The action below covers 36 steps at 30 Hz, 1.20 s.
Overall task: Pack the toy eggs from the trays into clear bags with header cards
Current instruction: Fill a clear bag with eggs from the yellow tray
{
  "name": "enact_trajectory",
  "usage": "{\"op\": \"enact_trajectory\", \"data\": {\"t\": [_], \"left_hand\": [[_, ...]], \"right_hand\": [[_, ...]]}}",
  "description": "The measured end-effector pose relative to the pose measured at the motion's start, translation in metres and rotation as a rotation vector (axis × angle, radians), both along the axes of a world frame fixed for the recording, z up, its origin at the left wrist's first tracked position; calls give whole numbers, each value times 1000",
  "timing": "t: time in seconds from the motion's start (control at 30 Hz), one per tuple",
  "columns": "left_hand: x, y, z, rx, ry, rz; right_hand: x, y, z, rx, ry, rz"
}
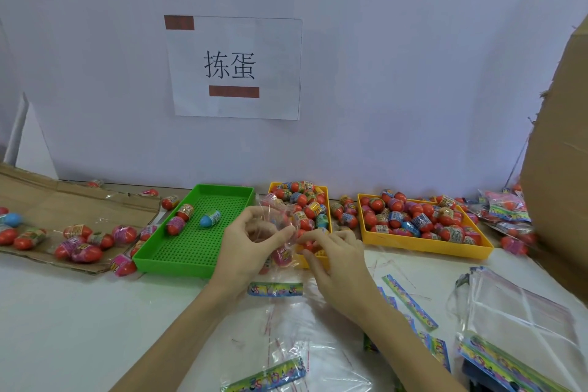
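Note:
My left hand point(251, 240) pinches the mouth of a clear bag point(276, 216) held upright over the table, with a pink toy egg point(281, 256) showing inside it. My right hand point(334, 256) pinches a red toy egg point(307, 245) at the bag's side, just in front of the middle yellow tray point(324, 259). That tray is heaped with toy eggs point(307, 204). A larger yellow tray point(426, 247) at the right is full of eggs too. The green tray point(178, 266) holds three eggs. A header card point(275, 289) lies under my hands.
A flattened cardboard sheet point(63, 200) at the left carries several loose eggs. Packed bags point(506, 210) pile at the far right beside a tall cardboard box point(560, 169). Empty clear bags point(525, 312) and more header cards point(410, 302) lie at the near right.

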<state>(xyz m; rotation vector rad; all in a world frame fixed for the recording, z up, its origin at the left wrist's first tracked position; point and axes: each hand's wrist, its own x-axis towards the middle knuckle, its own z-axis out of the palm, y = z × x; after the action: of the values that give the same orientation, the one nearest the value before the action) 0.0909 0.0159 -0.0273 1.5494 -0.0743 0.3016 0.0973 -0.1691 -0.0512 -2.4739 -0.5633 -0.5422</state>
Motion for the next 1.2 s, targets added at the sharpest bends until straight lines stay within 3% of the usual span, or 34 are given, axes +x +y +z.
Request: {"op": "enact_trajectory", "data": {"t": [0.37,0.63,0.77,1.03,1.1,1.2], "left_hand": [[-8,-5,5,23,-54,-84],[-12,-13,6,9,-117,-123],[-16,-21,6,16,-190,-151],[-16,-34,-8,78,-226,-174],[-15,-34,-9,73,-216,-133],[-13,-32,-11,91,-216,-105]], "right_hand": [[0,-15,26,615,-46,-82],[-21,-12,58,959,-17,41],[-34,0,63,810,-104,170],[-33,1,55,252,-607,23],[-33,1,55,248,-654,18],[-33,2,55,353,-575,44]]}}
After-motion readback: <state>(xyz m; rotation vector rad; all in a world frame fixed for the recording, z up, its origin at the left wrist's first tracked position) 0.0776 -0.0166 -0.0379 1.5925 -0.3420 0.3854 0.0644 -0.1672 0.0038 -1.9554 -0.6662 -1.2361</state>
